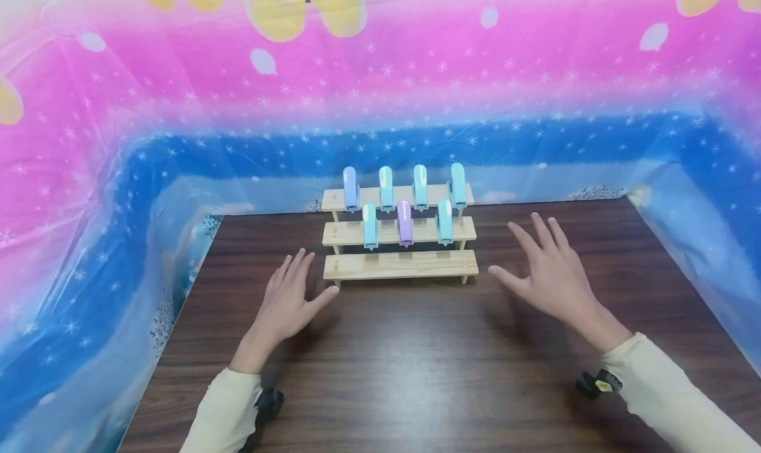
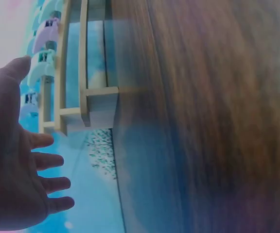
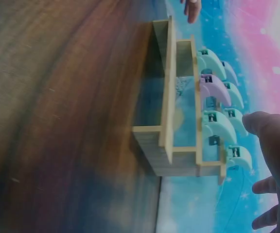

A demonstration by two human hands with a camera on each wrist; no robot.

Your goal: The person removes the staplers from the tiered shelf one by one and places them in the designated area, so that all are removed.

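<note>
A patterned cloth (image 1: 386, 103) in pink and blue, printed with snowflakes and yellow butterfly shapes, hangs behind the dark wood-grain worktop (image 1: 410, 367) and along its sides. Near the worktop's back edge stands a pale wooden rack (image 1: 401, 265) with three stepped shelves, its lowest board in front of the two that carry staplers. The left hand (image 1: 288, 301) is just beside the rack's left end, the right hand (image 1: 549, 275) off its right end; both are released, fingers spread. Cream sleeves (image 1: 672, 390) cover the forearms, and a black device (image 1: 270, 403) sits under each wrist.

Seven small, glossy staplers with rounded backs stand upright in two rows. On the top shelf, a periwinkle stapler (image 1: 350, 187) is leftmost, followed by three mint ones; on the middle shelf, a lilac stapler (image 1: 405, 220) stands between two mint staplers (image 1: 370, 224).
</note>
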